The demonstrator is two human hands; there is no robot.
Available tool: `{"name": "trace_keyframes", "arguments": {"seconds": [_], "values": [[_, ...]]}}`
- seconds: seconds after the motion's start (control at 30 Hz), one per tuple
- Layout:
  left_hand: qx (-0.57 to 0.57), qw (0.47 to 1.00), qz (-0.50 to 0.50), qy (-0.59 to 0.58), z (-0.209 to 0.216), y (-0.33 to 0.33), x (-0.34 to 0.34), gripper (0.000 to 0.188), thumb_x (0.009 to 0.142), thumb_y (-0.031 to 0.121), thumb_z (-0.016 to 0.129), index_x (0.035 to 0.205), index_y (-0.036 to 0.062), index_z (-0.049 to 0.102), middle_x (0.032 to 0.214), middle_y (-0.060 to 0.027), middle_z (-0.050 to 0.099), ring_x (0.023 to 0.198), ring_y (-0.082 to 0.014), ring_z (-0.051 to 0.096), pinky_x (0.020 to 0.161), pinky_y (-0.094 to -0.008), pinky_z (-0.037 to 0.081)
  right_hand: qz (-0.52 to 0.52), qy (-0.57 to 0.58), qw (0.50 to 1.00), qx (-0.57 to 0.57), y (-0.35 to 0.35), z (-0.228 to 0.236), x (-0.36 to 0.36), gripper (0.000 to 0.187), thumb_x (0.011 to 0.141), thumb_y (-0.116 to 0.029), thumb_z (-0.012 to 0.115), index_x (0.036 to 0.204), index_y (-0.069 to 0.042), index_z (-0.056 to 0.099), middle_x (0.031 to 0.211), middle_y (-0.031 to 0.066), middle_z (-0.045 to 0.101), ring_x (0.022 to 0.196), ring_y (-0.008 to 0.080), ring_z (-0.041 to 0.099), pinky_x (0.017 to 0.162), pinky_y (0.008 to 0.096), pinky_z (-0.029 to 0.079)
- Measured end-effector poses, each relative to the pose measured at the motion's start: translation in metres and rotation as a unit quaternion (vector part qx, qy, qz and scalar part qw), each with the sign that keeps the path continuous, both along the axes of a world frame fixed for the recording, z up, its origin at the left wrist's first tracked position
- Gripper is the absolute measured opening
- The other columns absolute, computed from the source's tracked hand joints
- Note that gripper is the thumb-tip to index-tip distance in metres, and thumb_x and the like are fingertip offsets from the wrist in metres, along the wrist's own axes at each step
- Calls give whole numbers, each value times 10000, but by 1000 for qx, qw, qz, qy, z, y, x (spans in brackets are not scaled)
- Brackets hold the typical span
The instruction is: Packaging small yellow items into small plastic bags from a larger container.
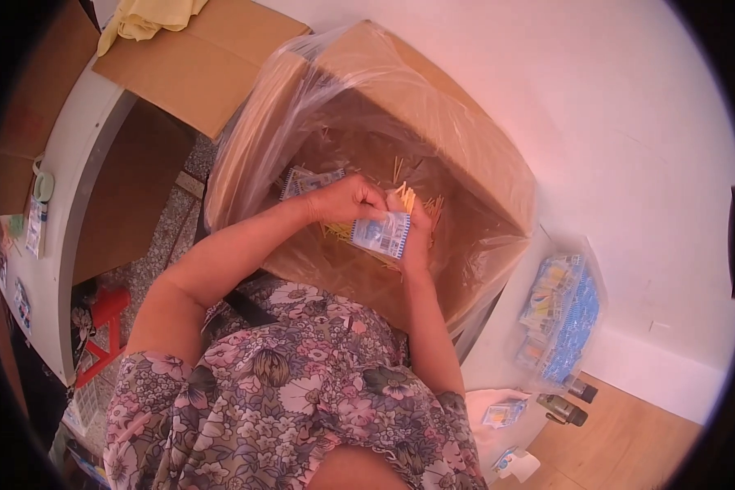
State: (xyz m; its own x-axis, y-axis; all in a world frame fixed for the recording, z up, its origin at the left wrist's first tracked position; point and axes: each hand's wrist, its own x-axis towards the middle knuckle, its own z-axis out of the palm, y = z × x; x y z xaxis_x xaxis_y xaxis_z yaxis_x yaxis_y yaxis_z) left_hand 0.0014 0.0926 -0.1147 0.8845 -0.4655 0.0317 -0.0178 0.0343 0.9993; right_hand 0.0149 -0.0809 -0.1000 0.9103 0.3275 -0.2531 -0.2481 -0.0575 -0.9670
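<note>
Over a large cardboard box [420,90] lined with clear plastic, my two hands meet. My left hand [347,198] is closed, pinching the upper edge of a small clear-and-blue plastic packet [380,235]. My right hand [418,233] is closed around a bunch of thin yellow sticks [407,196], whose ends poke up past the fingers. The packet lies against the right hand's near side and hides part of it. Below the hands, loose yellow sticks [335,231] lie in the box, and another packet [310,181] rests beyond my left wrist.
Right of the box, a clear bag [559,318] holds many blue-edged packets. Dark cylindrical objects [565,408] and a single packet [505,413] lie nearer me. At far left are a flattened cardboard sheet [212,65], a yellow cloth [151,18], a white table edge [98,155] and a red frame [106,327].
</note>
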Motion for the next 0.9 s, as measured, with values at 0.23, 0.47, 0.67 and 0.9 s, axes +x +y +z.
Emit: {"name": "trace_keyframes", "arguments": {"seconds": [0.23, 0.47, 0.67, 0.9], "values": [[47, 998, -7, 51, -20, 7, 6, 118, 810, 54, 621, 874, -45, 632, 795, -39, 633, 739, -70, 551, 690, -241, 461, -134, 29, 990, -32, -5, -11, 32, 191, 904, -238, 545, 932, -49, 538, 796, 33, 556, 696, 116, 539, 613, 282, 455], [-29, 993, 55, 100, -21, 13, 8, 118, 818, 104, 614, 852, 0, 655, 722, 16, 625, 676, -35, 524, 632, -231, 442, -168, 102, 965, 171, 9, -9, 80, 198, 905, -197, 532, 865, -20, 452, 748, 64, 495, 630, 182, 500, 593, 349, 475], [-77, 984, 53, 153, -17, 16, 8, 111, 813, 114, 627, 838, 9, 655, 727, 30, 614, 677, -32, 511, 644, -218, 429, -118, 150, 962, 197, -18, -26, 83, 199, 892, -240, 561, 827, -87, 452, 651, 2, 398, 551, 141, 415, 620, 378, 496], [-78, 980, -149, 103, -16, 0, 1, 137, 812, 106, 637, 872, -17, 650, 799, 3, 626, 751, -61, 536, 705, -235, 440, -160, 122, 965, 171, 24, 24, 11, 332, 921, -368, 478, 802, -59, 475, 746, 68, 544, 709, 172, 575, 759, 361, 491]]}}
